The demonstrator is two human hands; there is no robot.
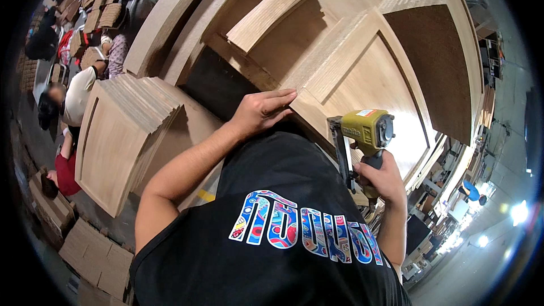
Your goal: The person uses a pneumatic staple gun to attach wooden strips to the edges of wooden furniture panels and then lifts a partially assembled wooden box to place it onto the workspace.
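Off to our left we've got a person in a white top (81,97), plus someone in dark red (67,169) lower down. We can also spot brown cardboard (95,258) bottom left, a bright light (519,213) and somebody in blue (471,191) way over right.

lamps (519,213) flare at right, glare whitens a wooden panel (371,88), edges warp.

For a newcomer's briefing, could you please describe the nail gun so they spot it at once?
Beyond the right side of the black shirt lies a framed wooden panel. In front of its lower part, the right hand grips the nail gun. Its olive-yellow body and black cap set it apart from the pale wood.
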